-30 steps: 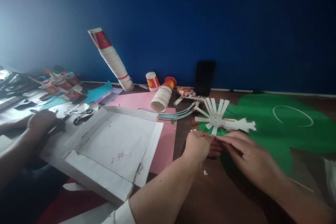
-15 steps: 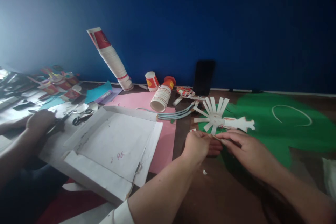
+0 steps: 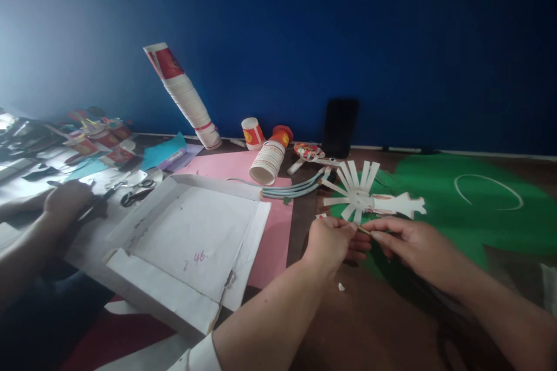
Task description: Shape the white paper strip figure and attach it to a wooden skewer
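Observation:
A short, thin tan stick (image 3: 364,231) spans the gap between my two hands. My left hand (image 3: 329,242) pinches its left end between thumb and forefinger, with the lower fingers partly extended below. My right hand (image 3: 411,246) is closed on the other end with thumb and forefinger. Just beyond my fingertips lies a paper cup (image 3: 358,199) cut into white strips that fan out like petals. Beside it, to the right, is a white paper cutout (image 3: 404,204) with an orange edge. A white scrap (image 3: 341,286) lies below my left hand.
A white box lid (image 3: 204,232) lies left, over pink paper (image 3: 278,249). Stacked cups (image 3: 189,104) lean at the wall; more cups (image 3: 266,163), a coiled cable (image 3: 291,190) and a phone (image 3: 340,127) stand behind. Green paper (image 3: 461,214) is right. Another person's hand (image 3: 67,203) holds scissors left.
My right hand has shifted slightly right and away from my left fingertips, so more of the tan stick shows between them. The other person's hand looks unchanged.

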`<state>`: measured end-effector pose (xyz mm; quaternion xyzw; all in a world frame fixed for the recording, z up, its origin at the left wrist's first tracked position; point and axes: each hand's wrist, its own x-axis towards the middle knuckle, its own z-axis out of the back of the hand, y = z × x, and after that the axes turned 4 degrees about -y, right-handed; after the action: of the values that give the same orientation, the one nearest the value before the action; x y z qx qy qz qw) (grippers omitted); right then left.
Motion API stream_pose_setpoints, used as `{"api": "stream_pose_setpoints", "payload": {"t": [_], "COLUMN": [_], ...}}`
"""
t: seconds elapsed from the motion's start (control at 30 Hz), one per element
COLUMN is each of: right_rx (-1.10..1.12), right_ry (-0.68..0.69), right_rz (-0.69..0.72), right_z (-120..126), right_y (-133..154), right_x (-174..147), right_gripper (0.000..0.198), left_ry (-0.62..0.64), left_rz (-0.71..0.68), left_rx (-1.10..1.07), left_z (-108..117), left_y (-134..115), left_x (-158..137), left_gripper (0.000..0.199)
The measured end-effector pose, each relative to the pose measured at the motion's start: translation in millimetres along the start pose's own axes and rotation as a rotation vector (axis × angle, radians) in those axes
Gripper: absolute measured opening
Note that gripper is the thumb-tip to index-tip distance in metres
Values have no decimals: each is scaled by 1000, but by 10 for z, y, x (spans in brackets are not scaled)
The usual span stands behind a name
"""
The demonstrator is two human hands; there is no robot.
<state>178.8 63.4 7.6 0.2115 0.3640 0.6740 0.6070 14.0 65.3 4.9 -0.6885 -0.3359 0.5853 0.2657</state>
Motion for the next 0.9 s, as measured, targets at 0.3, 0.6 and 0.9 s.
{"api": "stream_pose_setpoints", "payload": {"t": [0.3, 0.6, 0.9], "right_rx": [76, 179, -12], "right_ry": [47, 0, -220], "right_rz": [-43, -51, 224], "right_z": [-49, -108, -184], "right_y": [-23, 4, 10], "right_x": [5, -83, -154], "right_gripper": [43, 42, 28], "left_ry": [2, -98, -186], "left_rz": [-84, -169, -208], "left_rx": [44, 123, 112], "left_z": [32, 39, 25], "left_y": [26, 66, 72], "left_x": [34, 39, 50], "left_gripper": [14, 13, 16]}}
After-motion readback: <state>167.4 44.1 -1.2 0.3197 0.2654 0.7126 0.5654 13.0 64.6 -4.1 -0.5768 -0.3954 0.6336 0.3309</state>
